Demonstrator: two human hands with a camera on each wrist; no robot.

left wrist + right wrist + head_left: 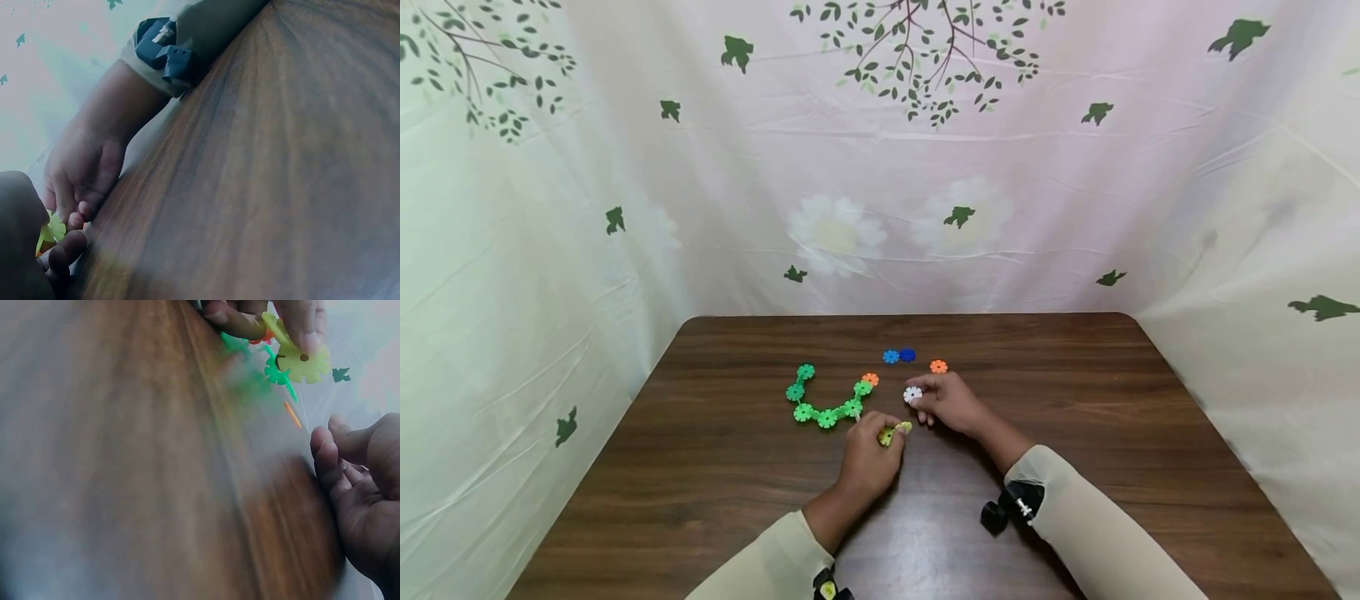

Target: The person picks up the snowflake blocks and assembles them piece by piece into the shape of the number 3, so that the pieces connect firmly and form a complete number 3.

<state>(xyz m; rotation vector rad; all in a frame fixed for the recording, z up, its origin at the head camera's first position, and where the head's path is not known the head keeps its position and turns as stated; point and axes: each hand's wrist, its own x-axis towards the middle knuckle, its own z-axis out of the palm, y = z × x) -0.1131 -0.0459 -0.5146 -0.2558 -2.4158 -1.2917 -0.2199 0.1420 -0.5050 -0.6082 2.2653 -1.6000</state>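
Observation:
My left hand [869, 457] pinches yellow flower-shaped slotted discs [886, 437], one set at an angle to another. They show large in the right wrist view, where the fingertips press on the yellow disc [304, 361]. To the right, the thumb and finger of my right hand [955, 404] pinch a white flower-shaped disc [912, 395]. That white disc cannot be made out in the right wrist view. Just beyond the left hand lies a U-shaped chain of green discs [827, 418], with an orange disc [870, 380] at its right end.
Beyond the hands, a light blue disc [891, 357] touches a dark blue disc [907, 355]. A separate orange disc [938, 367] lies just past the right hand. All lie on a dark wooden table [715, 467], with a printed cloth [880, 167] hanging behind and at both sides.

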